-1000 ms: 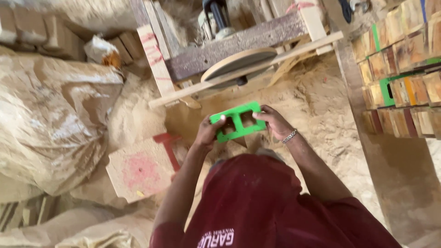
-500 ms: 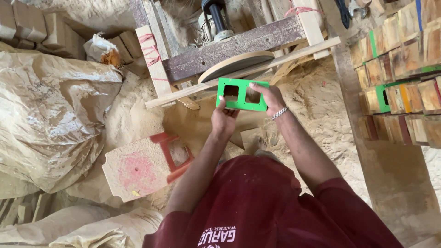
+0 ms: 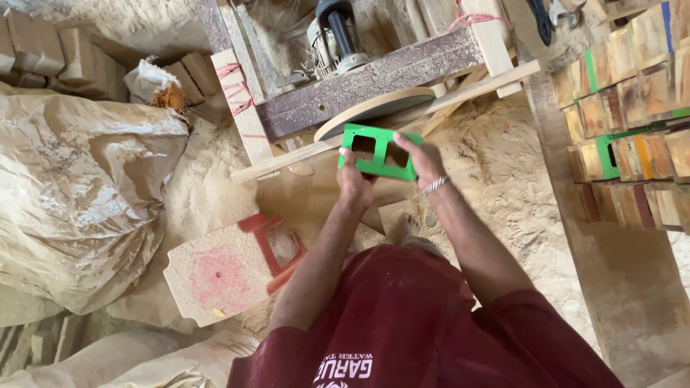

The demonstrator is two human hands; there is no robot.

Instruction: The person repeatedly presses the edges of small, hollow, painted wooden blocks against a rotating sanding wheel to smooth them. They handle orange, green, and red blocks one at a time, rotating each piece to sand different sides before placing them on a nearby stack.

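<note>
Fingers (image 3: 352, 159) of both hands clasp the green frame (image 3: 376, 151) by its ends.

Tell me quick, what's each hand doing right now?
Left hand: closed on the green frame.
Right hand: closed on the same green frame.

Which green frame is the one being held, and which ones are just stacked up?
The green frame with two holes is held by the left hand and right hand, near the round sanding disc. The other green pieces sit among stacked wooden blocks at right.
</note>
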